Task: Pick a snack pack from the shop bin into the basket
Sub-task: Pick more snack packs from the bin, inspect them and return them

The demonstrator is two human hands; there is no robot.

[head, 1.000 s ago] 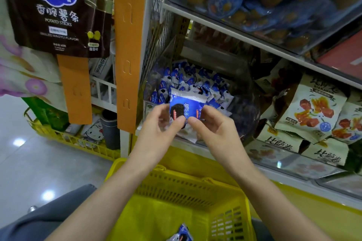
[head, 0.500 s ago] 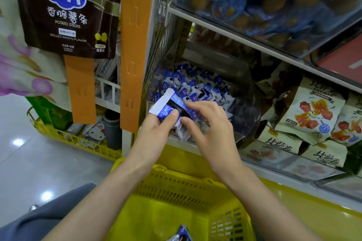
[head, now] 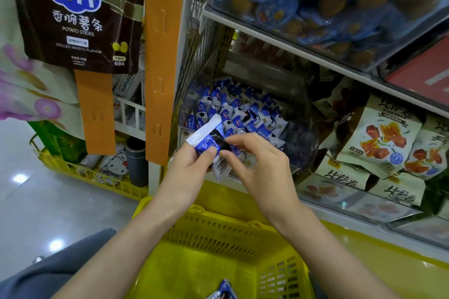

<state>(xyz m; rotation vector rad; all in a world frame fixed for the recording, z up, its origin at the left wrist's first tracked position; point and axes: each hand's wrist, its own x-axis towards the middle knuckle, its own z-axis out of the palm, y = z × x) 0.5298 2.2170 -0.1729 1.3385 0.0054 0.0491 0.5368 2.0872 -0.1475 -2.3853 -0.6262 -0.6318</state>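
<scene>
Small blue-and-white foil snack pack [head: 207, 137] with crimped white ends, tilted with one end up and to the left, just in front of the near edge of the clear plastic bin [head: 305, 133] heaped with like packs. Clamped at its lower half by the left hand [head: 187, 177]: thumb across the front, fingers curled behind. Right hand [head: 263, 172] just beside, forefinger and thumb tips set against the snack pack's right side, other fingers loosely bent; cannot tell whether pinching or only touching. Both hands above the far rim of the yellow slatted plastic basket [head: 218, 224], with open room straight below. Second blue pack [head: 224, 292] at the basket's near edge. Tall orange hanging strip [head: 160, 56] close at the left of the left hand; grey shelf edge [head: 279, 43] overhead.
</scene>
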